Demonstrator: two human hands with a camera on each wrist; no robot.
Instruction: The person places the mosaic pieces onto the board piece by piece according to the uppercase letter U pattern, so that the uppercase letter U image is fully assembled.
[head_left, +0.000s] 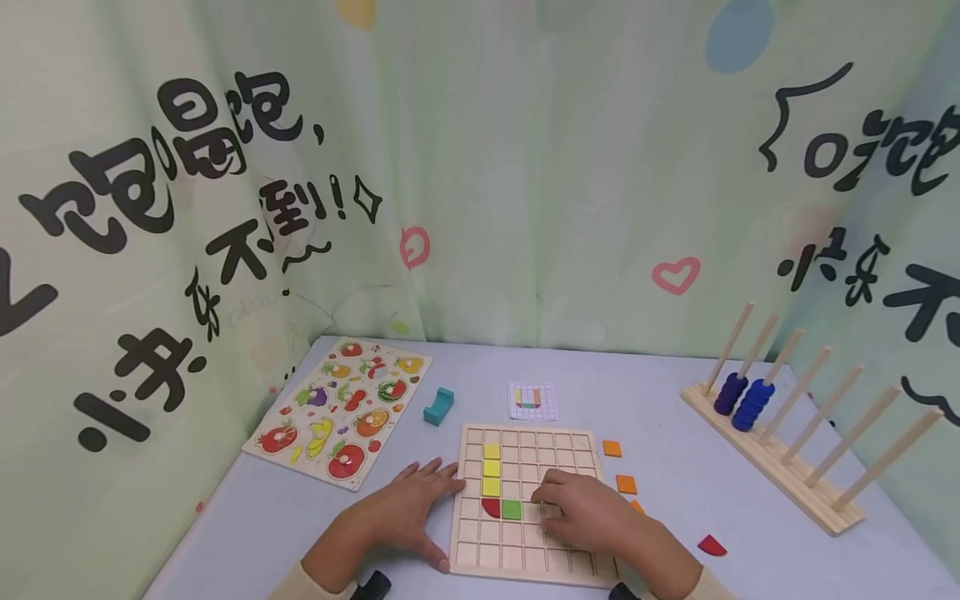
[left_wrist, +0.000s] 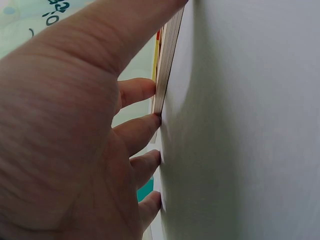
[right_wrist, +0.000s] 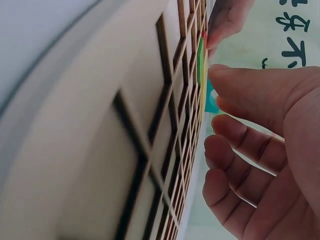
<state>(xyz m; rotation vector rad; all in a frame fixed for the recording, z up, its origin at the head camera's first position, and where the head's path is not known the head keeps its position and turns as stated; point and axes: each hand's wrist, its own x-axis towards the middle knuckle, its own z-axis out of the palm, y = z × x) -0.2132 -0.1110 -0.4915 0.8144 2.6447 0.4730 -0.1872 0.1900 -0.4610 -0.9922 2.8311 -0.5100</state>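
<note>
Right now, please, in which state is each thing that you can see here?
Board: flat, partly filled
Yellow tiles: three, set in one column
Green tile: set
Red pieces: one set, one loose
Orange tiles: loose
Card: flat
Teal block: loose
Fruit board: flat
Rings: threaded on two pegs
Peg rack: standing, five pegs bare
Left hand: spread, at the board's edge
Right hand: bent above the board, nothing visibly held

Before me at twelve o'clock hangs a pale green curtain [head_left: 480,167], softly folded and evenly lit. I see black lettering [head_left: 198,150] at ten and two, a blue blob [head_left: 739,35] towards one. My table [head_left: 480,379] is whitish.
</note>
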